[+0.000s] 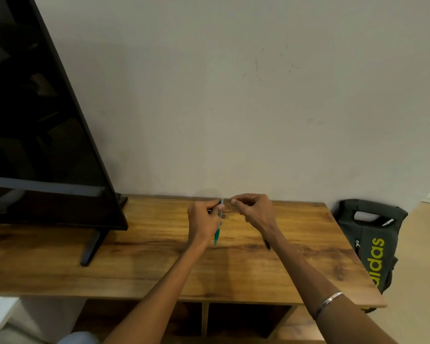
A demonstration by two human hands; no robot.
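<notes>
The person's left hand (pixel 202 219) gripped the teal pen (pixel 218 227) near the table's (pixel 147 256) back edge, probably to steady it. The right hand (pixel 255 211) was curled just beside the pen's top. Couldn't tell if it pinched anything, tbh.

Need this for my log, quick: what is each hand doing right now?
Left hand: fingers curled round the teal pen.
Right hand: fingers curled near the pen's top; whether it holds anything cannot be told.
</notes>
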